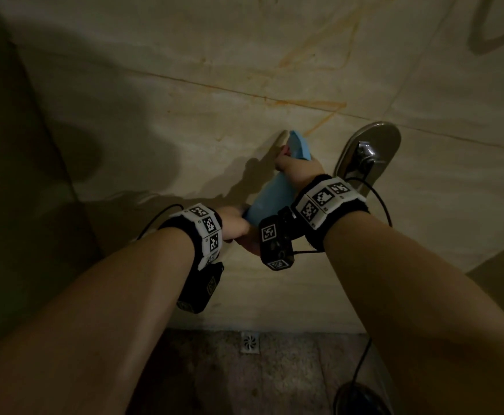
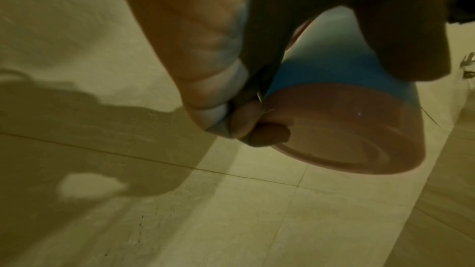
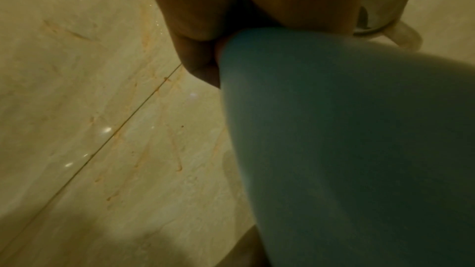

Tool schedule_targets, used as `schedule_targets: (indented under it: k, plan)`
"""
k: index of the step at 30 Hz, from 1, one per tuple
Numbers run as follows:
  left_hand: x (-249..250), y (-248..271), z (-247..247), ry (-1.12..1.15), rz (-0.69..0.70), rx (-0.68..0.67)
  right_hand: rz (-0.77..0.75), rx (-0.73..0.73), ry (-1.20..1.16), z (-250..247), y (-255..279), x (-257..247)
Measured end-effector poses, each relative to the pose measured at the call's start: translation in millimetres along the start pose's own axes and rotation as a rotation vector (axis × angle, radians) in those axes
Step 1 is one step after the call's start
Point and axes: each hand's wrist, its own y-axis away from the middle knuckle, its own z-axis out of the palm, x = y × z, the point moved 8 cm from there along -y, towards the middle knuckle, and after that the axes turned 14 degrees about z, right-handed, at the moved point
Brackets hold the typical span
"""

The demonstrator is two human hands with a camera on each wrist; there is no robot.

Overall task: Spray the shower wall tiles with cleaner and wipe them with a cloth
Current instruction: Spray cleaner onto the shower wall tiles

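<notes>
A blue spray bottle (image 1: pixel 271 199) is held tilted in front of the beige shower wall tiles (image 1: pixel 185 121), its spray head (image 1: pixel 298 145) up near the wall. My right hand (image 1: pixel 295 167) grips the bottle's neck at the top. My left hand (image 1: pixel 234 226) holds its lower end. In the left wrist view the fingers (image 2: pixel 257 129) curl under the bottle's reddish-looking base (image 2: pixel 347 129). The right wrist view is filled by the bottle's body (image 3: pixel 347 149) below my right hand (image 3: pixel 244 7). Orange streaks (image 1: pixel 304 103) run over the tiles along a grout line (image 3: pixel 128 121). No cloth is plainly visible.
A chrome mixer plate with a handle (image 1: pixel 370 151) is fixed to the wall just right of my right hand. A side wall (image 1: pixel 20 175) closes the corner on the left. Below lie the dark floor, a small square drain (image 1: pixel 250 342) and a black object (image 1: pixel 361 399) with a cable.
</notes>
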Motion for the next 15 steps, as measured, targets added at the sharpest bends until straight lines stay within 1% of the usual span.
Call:
schedule_targets:
  k: [4,7,9,12,15]
  plan:
    - [2.4,-5.0,7.6,0.045,0.008,-0.020,0.041,0.022,0.033,-4.7,-9.6,5.4]
    - [0.7,-7.9,7.9,0.028,-0.027,0.007,0.074,0.015,0.062,-6.3,-15.4,9.7]
    - [-0.3,-9.3,12.7,0.038,-0.030,-0.016,0.079,0.021,0.047,-9.5,-18.7,12.5]
    - [-1.4,-9.1,18.2,0.062,-0.031,-0.054,0.061,0.015,-0.001,-11.1,-20.8,15.8]
    - [1.9,-7.6,15.0,0.098,-0.004,-0.005,0.013,-0.013,-0.067,-7.2,-16.8,15.4]
